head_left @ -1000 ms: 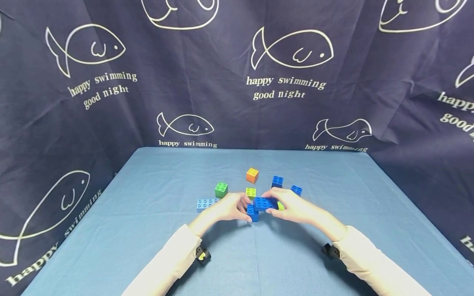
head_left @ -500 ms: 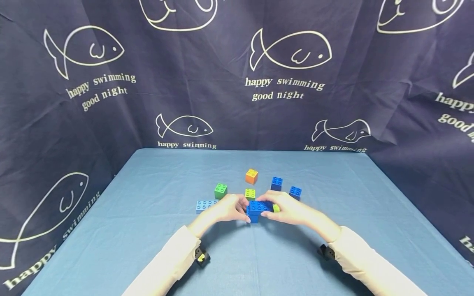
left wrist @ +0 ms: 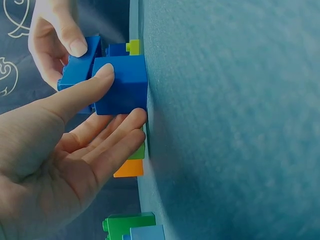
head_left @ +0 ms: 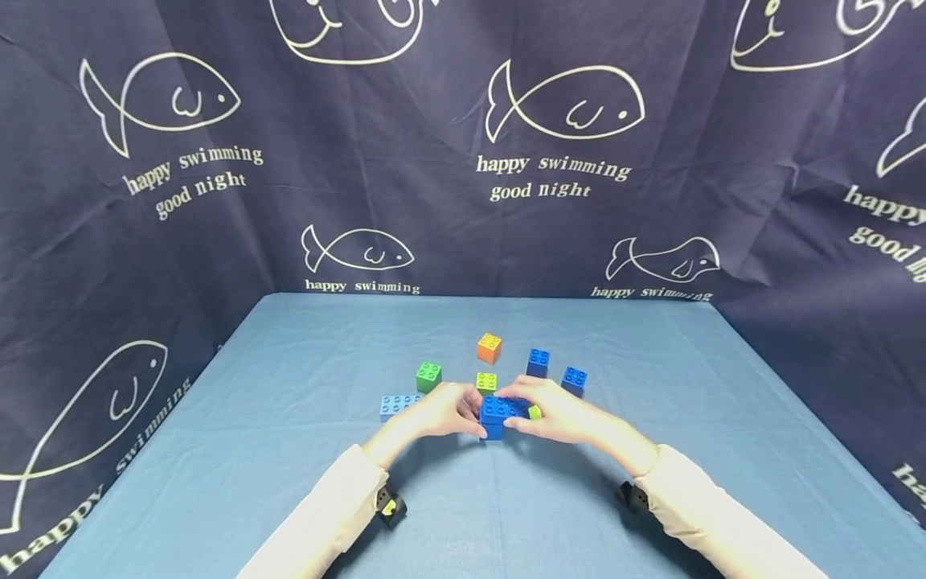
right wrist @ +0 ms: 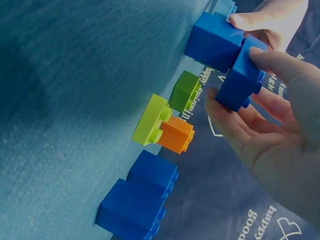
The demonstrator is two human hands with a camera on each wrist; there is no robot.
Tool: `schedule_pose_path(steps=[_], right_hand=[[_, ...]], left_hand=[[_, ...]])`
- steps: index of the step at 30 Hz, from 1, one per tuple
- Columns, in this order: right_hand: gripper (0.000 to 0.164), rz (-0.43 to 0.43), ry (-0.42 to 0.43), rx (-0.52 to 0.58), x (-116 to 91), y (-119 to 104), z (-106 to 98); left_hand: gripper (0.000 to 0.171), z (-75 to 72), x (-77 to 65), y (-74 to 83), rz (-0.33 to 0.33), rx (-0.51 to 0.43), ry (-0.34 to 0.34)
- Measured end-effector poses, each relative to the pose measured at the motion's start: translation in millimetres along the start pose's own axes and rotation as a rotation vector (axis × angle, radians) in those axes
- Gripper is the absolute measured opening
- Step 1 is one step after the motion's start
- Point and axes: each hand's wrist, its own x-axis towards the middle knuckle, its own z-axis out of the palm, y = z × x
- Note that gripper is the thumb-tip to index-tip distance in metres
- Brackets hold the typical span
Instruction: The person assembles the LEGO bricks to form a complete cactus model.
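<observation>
My left hand (head_left: 443, 410) pinches a blue toy building brick (left wrist: 122, 85) between thumb and fingers, low against the tabletop. Above it, a longer blue brick (right wrist: 242, 75) is held between the thumb and fingers of my right hand (head_left: 555, 410). One end of this long brick overlaps the lower brick's studs, and its other end juts out to the right. In the left wrist view it lies slightly tilted, with a narrow gap between the two. My right fingers hide part of the long brick in the head view.
Behind the hands stand a lime brick (head_left: 486, 382), an orange brick (head_left: 489, 348) and a green brick (head_left: 429, 376). A light blue brick (head_left: 398, 407) lies left. Two blue bricks (head_left: 538, 363) are at back right. A yellow-green brick (right wrist: 152, 120) sits near my right hand.
My right hand has brought the long blue brick left and down over the lower brick's studs. My left hand has kept its grip on the lower brick in nearly the same place.
</observation>
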Motion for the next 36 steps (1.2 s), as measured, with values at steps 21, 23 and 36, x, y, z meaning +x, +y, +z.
schedule_pose_path(steps=[21, 23, 36], right_hand=[[0.036, -0.009, 0.021, 0.002, 0.1, -1.3, 1.4], [0.036, -0.005, 0.022, 0.006, -0.1, -1.1, 2.0], [0.039, 0.029, 0.019, 0.026, -2.4, -0.6, 2.6]], left_hand=[[0.028, -0.7, 0.2, 2.0, 0.006, 0.009, 0.004], [0.027, -0.7, -0.1, 2.8, 0.000, -0.002, 0.001], [0.029, -5.4, -0.8, 1.8, 0.008, -0.027, -0.053]])
